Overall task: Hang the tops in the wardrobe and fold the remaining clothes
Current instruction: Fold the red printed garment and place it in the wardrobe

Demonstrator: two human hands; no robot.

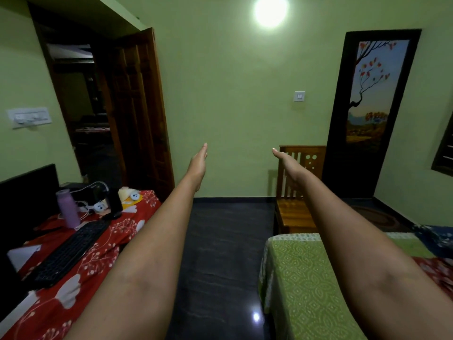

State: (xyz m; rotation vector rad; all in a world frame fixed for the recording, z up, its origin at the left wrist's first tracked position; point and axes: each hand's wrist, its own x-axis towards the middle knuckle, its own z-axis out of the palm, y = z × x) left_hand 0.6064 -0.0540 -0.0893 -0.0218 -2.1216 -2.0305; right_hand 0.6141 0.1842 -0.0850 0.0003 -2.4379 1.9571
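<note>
Closest to the camera on the right is a bed with a green patterned cover (301, 278), and at its far right edge there's some red printed fabric (434, 268) plus a dark blue floral piece (434, 235) lying on top. Can't really tell from this angle whether those are clothes or bedding.

On the left is a desk under a red floral cloth (103, 246), with a black keyboard (71, 251), a purple bottle (67, 208) standing just behind it, and some white cables and small gadgets further back.

Both bare arms stretch straight out over the dark floor (220, 241). The left hand (199, 160) is flat with fingers straight and together, holding nothing. The right hand (285, 159) is the same deal, fingers straight, nothing in it, and the two hands are well apart.

Behind the right hand there's a wooden chair (294, 212) against the green wall. An open wooden door (139, 106) is far left, a dark door with a tree painting (372, 89) far right.
</note>
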